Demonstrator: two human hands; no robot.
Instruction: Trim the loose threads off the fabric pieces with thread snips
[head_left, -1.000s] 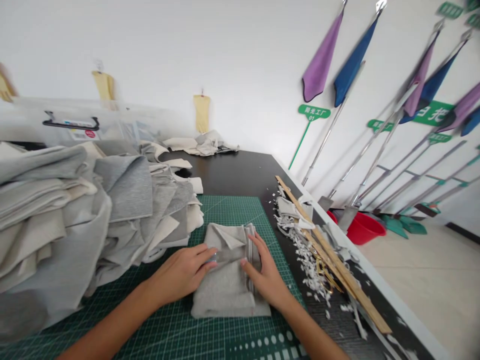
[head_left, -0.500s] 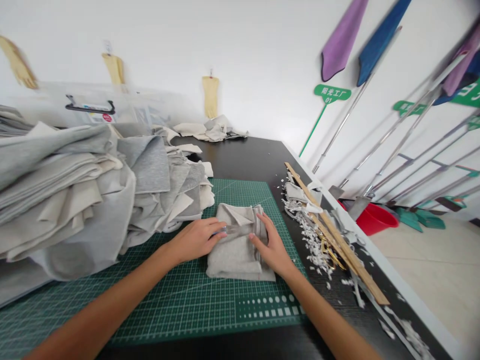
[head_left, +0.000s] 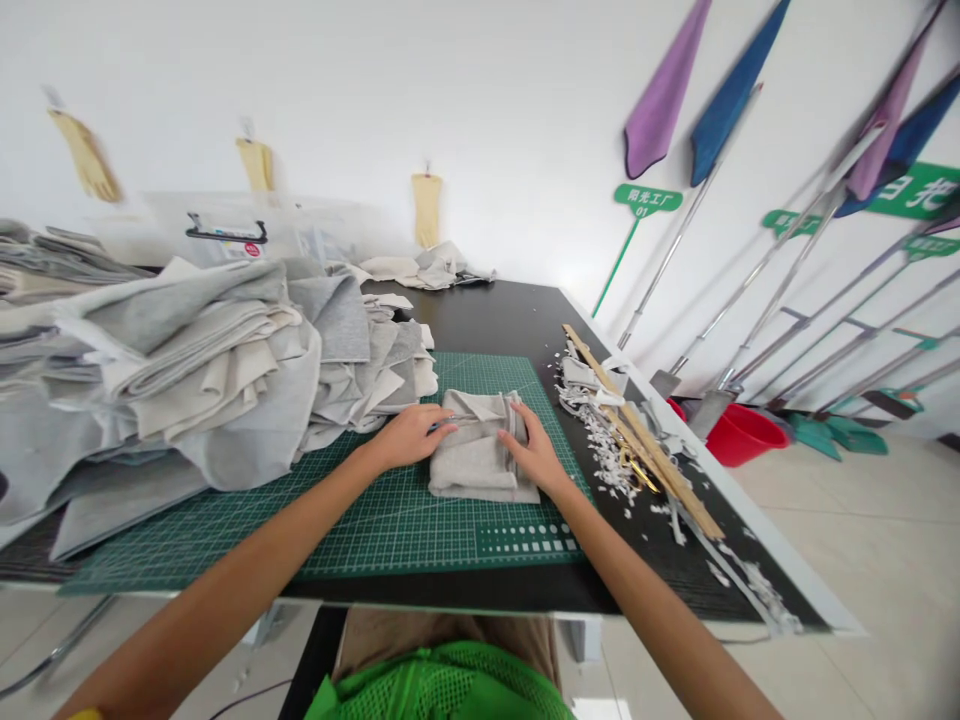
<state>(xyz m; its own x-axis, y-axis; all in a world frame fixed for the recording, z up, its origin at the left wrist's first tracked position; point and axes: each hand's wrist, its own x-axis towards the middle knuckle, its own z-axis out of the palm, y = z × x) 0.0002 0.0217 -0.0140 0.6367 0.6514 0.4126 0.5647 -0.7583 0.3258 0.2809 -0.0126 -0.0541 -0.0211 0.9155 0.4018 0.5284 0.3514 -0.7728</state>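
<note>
A folded light grey cloth (head_left: pixel 476 462) lies on the green cutting mat (head_left: pixel 375 535). At the cloth's upper left edge is my left hand (head_left: pixel 416 436), its fingers curled round a small blue item that is mostly hidden. My right hand (head_left: pixel 534 450) rests on the cloth's right side, thumb and fingers apart, pressing on the folded edge. A large heap of grey and cream cloth pieces (head_left: pixel 255 350) covers the left part of the mat.
Right of the mat lie a wooden strip (head_left: pixel 652 445), golden scissors (head_left: pixel 637 468) and white scraps (head_left: pixel 600 440) along the table edge. Behind the heap stands a clear plastic box (head_left: pixel 225 225). A red bucket (head_left: pixel 746 435) is on the floor at right.
The view has tilted down, so the table's front edge and a green mesh garment now show. Both hands remain on the cloth, with the left hand slightly lower against its left edge.
</note>
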